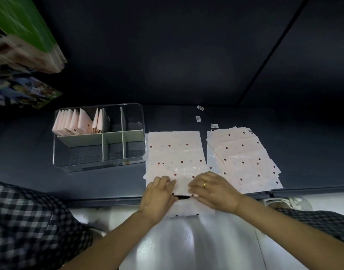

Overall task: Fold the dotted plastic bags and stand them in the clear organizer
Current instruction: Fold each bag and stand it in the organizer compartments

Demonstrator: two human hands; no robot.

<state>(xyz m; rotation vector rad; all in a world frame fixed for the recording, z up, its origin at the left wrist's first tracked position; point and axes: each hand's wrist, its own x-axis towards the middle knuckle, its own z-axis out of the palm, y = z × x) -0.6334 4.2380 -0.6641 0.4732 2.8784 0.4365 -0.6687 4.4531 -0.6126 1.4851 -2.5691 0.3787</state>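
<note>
A pale pink dotted plastic bag lies flat on the dark surface, its near end hanging over the front edge. My left hand and my right hand both pinch that near end, one at each side of the handle cut-out. To the right, a fanned stack of several more dotted bags lies flat. The clear organizer stands to the left, with several folded bags upright in its back left compartment.
White dividers split the organizer into compartments; the front ones hold nothing. Small barcode stickers lie behind the bags. Stacked books and packets sit at far left. The surface's front edge runs just before my wrists.
</note>
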